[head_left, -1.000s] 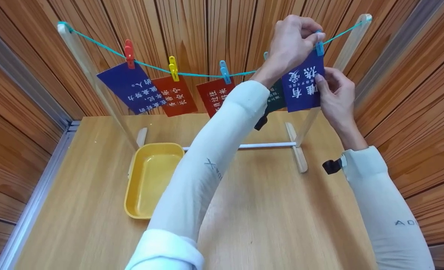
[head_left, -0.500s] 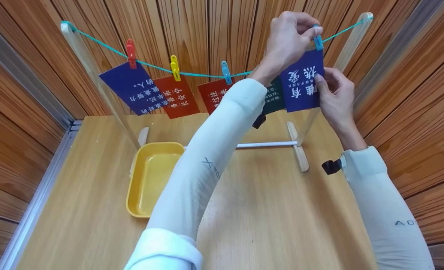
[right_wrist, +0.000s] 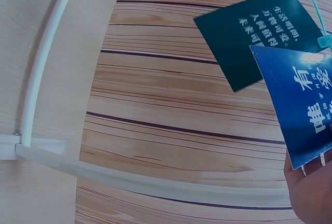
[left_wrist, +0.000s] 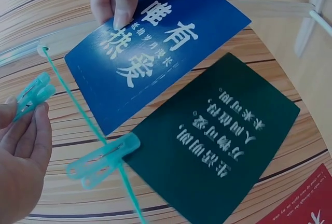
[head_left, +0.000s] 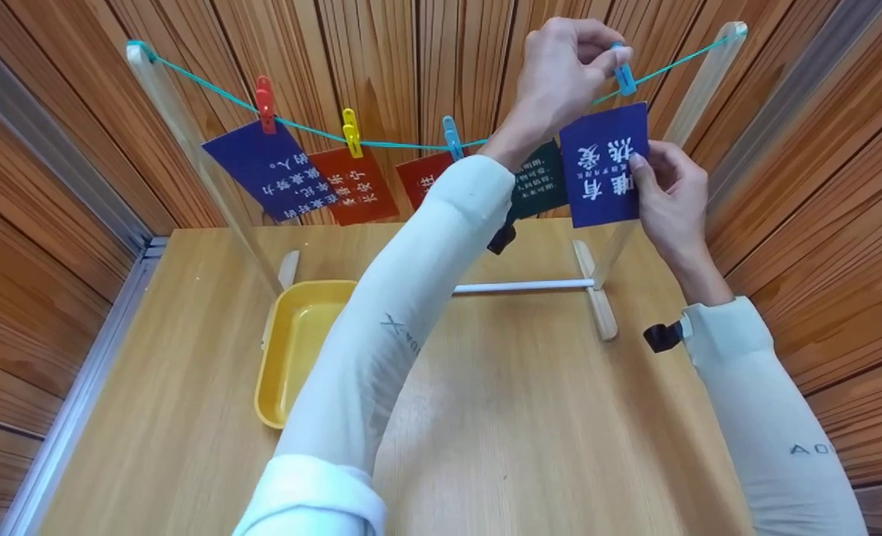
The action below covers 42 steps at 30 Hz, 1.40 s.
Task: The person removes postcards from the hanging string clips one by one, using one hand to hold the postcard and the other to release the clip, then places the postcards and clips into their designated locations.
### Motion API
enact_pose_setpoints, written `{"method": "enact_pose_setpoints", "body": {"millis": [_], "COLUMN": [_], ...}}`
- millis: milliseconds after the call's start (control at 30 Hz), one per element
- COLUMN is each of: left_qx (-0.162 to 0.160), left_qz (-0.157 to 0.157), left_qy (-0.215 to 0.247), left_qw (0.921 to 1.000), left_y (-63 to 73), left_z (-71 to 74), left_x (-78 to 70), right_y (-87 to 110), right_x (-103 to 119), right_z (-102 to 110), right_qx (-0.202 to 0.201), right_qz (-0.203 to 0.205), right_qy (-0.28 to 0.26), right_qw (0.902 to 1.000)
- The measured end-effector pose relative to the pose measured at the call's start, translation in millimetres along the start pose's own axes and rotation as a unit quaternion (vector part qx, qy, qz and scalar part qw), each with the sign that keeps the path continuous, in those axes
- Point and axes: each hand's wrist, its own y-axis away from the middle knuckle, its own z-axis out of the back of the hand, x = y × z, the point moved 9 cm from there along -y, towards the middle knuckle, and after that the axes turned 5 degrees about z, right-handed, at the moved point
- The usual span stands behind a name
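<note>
Near the right-hand end of the green string [head_left: 388,144], the left hand [head_left: 563,71] pinches a light-blue clip [head_left: 625,78] between thumb and fingers; the left wrist view shows this clip apart from both string and card. Just below the string, the right hand [head_left: 675,197] holds the dark blue card [head_left: 606,167] by its side edge, thumb on the printed face and the other fingers behind. Close beside hangs a green card [head_left: 541,182], gripped at its corner by a turquoise clip [left_wrist: 104,161] that the left wrist hides from the head camera. Across the middle, the left sleeve [head_left: 411,298] stands in the way, covering most of a red card [head_left: 420,179] under a blue clip [head_left: 452,138], part of the white rod [head_left: 522,286] and one side of the yellow tray [head_left: 295,350]. Farther left, a yellow clip [head_left: 351,134] holds an orange-red card [head_left: 366,193], and a red clip [head_left: 265,104] holds a tilted purple-blue card [head_left: 262,171] that overlaps it. Wooden posts, left [head_left: 187,141] and right [head_left: 701,89], carry the string above the table [head_left: 545,417].
</note>
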Motion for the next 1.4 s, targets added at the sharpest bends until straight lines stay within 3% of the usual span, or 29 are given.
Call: {"method": "enact_pose_setpoints", "body": {"millis": [567,867,1067,1267,1400], "left_qx": [0.027,0.045,0.051,0.085,0.081], "left_qz": [-0.032,-0.022,-0.022,-0.017,-0.005], "left_qy": [-0.043,-0.047,-0.058,-0.068,-0.073], "left_qw": [0.9982,0.9976,0.9968,0.9939,0.9940], "left_y": [17.6,30.0,38.2,50.2,53.6], "left_z": [4.0,8.5,12.6,7.8,10.9], "left_x": [-4.1,5.7,13.2,26.7,36.5], "right_y": [13.4,19.1,22.0,32.3,37.7], "right_x": [-8,-11,-12,-16,-16], "right_z": [8,10,3,-2,-6], "right_qx": [-0.001,-0.015,0.001,0.011,0.020], "right_qz": [-0.007,-0.010,-0.006,-0.020,-0.024], "right_qy": [-0.013,-0.028,-0.031,-0.013,-0.006], "right_qw": [0.9999,0.9994,0.9995,0.9996,0.9995]}}
